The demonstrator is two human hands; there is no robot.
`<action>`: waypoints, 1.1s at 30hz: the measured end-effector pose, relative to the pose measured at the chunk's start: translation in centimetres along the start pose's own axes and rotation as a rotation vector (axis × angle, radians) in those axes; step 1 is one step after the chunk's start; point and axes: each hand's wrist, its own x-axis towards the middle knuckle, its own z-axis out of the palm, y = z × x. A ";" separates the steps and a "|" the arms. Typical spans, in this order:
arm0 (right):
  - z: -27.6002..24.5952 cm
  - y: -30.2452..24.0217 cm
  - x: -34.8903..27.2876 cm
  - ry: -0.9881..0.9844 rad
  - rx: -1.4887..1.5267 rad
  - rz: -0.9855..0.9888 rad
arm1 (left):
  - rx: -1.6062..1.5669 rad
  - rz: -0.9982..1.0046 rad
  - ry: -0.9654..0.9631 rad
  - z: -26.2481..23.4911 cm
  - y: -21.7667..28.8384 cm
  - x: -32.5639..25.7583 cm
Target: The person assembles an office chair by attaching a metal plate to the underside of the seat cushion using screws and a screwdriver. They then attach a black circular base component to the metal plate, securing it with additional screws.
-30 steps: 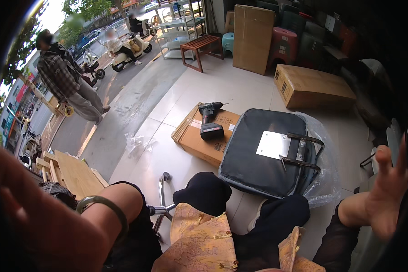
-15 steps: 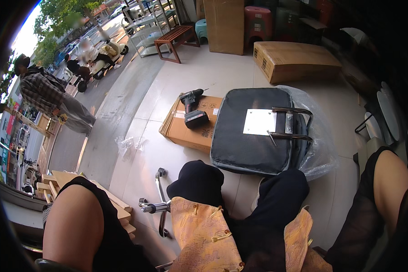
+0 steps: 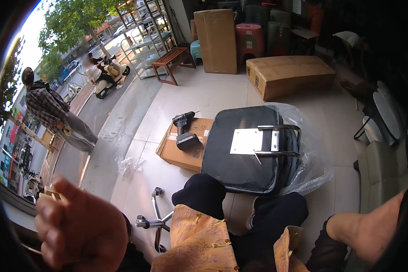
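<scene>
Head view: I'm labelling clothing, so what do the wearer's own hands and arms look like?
The left hand and right hand are ungloved. A black sleeve on the right ends before the hand. A dark curved edge, perhaps a bangle, shows beside the left hand.

Smooth, glossy metal wheeled base (image 3: pixel 150 223)

From the wearer's head, the scene is looked down on by the left of two wide fisheye cameras, faced forward and downward. The wearer's patterned yellow garment (image 3: pixel 201 240) is viewed from close above, at the lower rim. The tiled floor (image 3: pixel 213 93) is seen at a slant: the black padded seat (image 3: pixel 245 171) is framed near its middle, a lying carton (image 3: pixel 294 77) toward its far edge is shown farther off, and the street (image 3: pixel 105 103) is taken in beyond its left edge.
</scene>
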 end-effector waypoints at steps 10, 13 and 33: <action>0.1 5.8 -18.3 -0.249 -0.337 1.168 | 0.175 -2.770 -1.498 -17.1 17.4 -40.0; 0.2 6.9 -18.7 -0.458 -0.263 1.128 | 0.216 -2.716 -1.372 -17.3 16.8 -36.2; 4.7 13.8 -24.8 -1.273 -0.842 1.032 | -0.276 -1.153 -0.884 25.0 -12.2 -26.7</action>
